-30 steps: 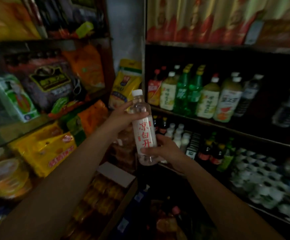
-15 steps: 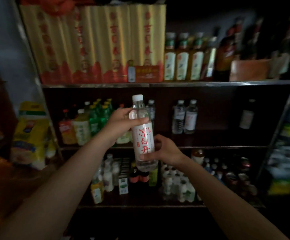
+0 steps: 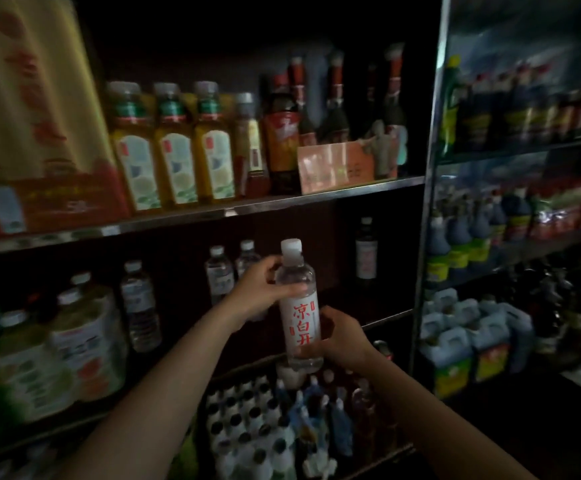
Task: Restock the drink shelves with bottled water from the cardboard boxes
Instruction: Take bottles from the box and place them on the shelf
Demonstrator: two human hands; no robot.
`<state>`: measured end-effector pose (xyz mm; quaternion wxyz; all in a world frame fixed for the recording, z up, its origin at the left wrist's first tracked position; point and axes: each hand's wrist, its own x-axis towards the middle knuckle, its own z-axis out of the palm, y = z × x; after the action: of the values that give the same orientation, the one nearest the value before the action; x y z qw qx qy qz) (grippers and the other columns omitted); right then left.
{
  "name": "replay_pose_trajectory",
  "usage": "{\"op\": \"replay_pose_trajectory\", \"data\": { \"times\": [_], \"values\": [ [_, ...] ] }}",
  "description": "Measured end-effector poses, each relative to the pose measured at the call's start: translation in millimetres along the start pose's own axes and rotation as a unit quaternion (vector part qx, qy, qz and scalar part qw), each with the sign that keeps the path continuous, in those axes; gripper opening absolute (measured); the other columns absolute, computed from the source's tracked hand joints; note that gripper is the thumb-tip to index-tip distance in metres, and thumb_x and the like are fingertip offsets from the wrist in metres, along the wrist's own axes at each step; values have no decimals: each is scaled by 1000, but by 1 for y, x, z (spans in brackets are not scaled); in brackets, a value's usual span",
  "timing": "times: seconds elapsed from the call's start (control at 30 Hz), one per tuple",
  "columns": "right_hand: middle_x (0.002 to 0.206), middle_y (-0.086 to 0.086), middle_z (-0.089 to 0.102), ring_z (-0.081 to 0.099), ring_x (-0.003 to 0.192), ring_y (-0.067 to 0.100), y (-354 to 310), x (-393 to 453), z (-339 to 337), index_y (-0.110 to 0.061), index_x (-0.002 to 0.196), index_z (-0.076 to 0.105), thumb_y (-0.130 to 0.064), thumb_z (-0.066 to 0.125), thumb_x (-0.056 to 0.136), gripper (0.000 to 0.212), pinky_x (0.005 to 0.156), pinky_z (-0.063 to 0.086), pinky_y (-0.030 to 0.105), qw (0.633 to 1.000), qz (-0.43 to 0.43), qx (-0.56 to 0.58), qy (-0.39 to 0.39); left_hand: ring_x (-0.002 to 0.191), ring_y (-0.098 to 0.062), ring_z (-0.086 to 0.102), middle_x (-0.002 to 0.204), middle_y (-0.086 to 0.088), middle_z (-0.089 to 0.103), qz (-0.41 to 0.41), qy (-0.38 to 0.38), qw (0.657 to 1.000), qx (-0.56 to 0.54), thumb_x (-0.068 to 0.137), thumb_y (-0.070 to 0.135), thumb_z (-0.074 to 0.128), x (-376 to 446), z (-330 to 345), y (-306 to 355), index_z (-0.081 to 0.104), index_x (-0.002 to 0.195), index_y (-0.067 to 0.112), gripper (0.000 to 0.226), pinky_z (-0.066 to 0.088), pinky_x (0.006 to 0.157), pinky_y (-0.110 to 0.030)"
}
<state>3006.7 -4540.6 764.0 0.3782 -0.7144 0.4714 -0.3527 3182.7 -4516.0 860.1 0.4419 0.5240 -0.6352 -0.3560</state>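
My left hand [image 3: 259,292] gripped the bottle [image 3: 298,308] by its clear shoulder, fingers curled round it. The bottle stood upright in front of the middle shelf [image 3: 388,322], near two water bottles [image 3: 228,271] there. My right hand [image 3: 339,336] clasped its lower end.

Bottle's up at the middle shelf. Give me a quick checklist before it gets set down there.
1. Grip: left hand holds the bottle at the shoulder, right hand at the base: ok.
2. Bottle upright, cap on: ok.
3. Free space on the middle shelf right of the two water bottles: ok.
4. Small dark bottle stands well to the right: ok.
5. Shelf depth behind the gap: cannot tell, too dark.
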Motion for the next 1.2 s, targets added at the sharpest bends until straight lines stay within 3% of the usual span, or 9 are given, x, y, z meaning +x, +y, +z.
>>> {"op": "replay_pose_trajectory", "data": {
  "times": [0.1, 0.17, 0.23, 0.33, 0.5, 0.7, 0.77, 0.87, 1.2],
  "values": [
    [96, -4, 69, 67, 87, 9, 42, 32, -28, -18, 101, 63, -39, 92, 45, 66, 79, 57, 35, 998, 24, -31, 44, 104, -11, 64, 111, 4, 67, -1, -28, 1000, 3, 59, 34, 87, 53, 39, -15, 58, 116, 29, 63, 53, 92, -38],
    [98, -4, 67, 65, 88, 11, 70, 55, -43, -18, 101, 63, -45, 90, 44, 69, 79, 57, 36, 996, 40, -49, 65, 102, -4, 62, 106, 11, 65, 5, -50, 999, 5, 67, 27, 84, 84, 63, -23, 56, 111, 31, 52, 53, 88, -25],
    [99, -4, 64, 64, 89, 11, 96, 74, -53, -19, 102, 63, -44, 89, 47, 65, 78, 57, 34, 993, 58, -60, 83, 91, 7, 59, 100, 15, 62, 9, -68, 998, 1, 74, 17, 80, 110, 85, -31, 52, 111, 30, 48, 49, 73, -8],
    [101, -2, 65, 64, 88, 10, 128, 98, -62, -20, 102, 62, -36, 88, 54, 57, 76, 58, 33, 989, 76, -57, 109, 85, 12, 56, 105, 12, 63, 13, -85, 996, 14, 75, 13, 78, 146, 113, -47, 51, 124, 23, 56, 45, 63, -2],
    [97, -3, 66, 64, 83, 4, 155, 131, -79, -20, 102, 59, -25, 88, 59, 52, 62, 50, 14, 983, 83, -33, 159, 81, 12, 52, 94, 22, 54, 37, -62, 997, 30, 76, 14, 78, 202, 140, -58, 51, 122, 26, 55, 40, 61, 3],
    [92, -11, 63, 61, 78, -3, 172, 154, -96, -22, 104, 48, -24, 85, 69, 50, 56, 48, 10, 974, 96, 4, 203, 97, -6, 60, 104, 10, 62, 73, -56, 994, 65, 74, 16, 80, 263, 170, -65, 58, 120, 18, 52, 46, 77, -15],
    [98, -6, 64, 63, 85, 6, 173, 163, -105, -21, 108, 50, -26, 80, 75, 45, 63, 50, 13, 974, 99, -33, 200, 94, -6, 60, 102, 9, 61, 76, -38, 995, 60, 74, 15, 79, 274, 178, -71, 57, 117, 16, 49, 46, 76, -16],
    [110, 7, 65, 64, 98, 26, 177, 178, -114, -11, 118, 50, -31, 71, 81, 46, 79, 52, 37, 966, 105, -129, 197, 99, -11, 62, 108, 3, 64, 93, -5, 994, 49, 75, 14, 78, 291, 190, -83, 55, 115, 18, 46, 48, 81, -22],
    [107, 17, 66, 63, 99, 36, 182, 204, -119, -6, 118, 41, -36, 61, 90, 46, 72, 44, 37, 933, 120, -266, 210, 103, -15, 62, 113, 0, 65, 130, 56, 986, 89, 72, 29, 80, 325, 209, -96, 58, 117, 22, 50, 53, 90, -37]
  ]
}}
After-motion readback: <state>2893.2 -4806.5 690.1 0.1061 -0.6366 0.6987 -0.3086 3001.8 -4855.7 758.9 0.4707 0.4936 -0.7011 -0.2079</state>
